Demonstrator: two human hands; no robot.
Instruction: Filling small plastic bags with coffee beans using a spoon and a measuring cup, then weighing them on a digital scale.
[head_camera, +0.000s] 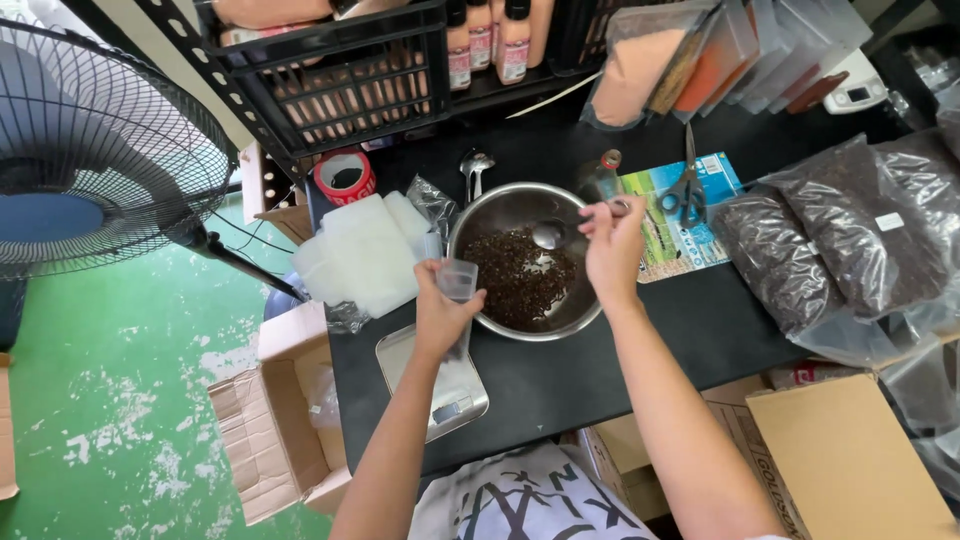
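On the black desk (620, 350), the left hand (440, 315) grips a small clear bag (458, 280) beside the steel bowl (500, 215); the right hand (612, 245) pinches a spoon (555, 235) above it. Seeds (515, 275) could spill past the narrow bag mouth.

standing fan (95, 150), red tape roll (345, 176), scissors (686, 190), open cardboard box (280, 430)

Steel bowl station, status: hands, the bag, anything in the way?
Left hand holds small clear bag at steel bowl rim. Right hand holds spoon over dark seeds. Nothing between them.

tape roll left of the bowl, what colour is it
Red, with a white inner ring; the tape roll shows best in the head view.
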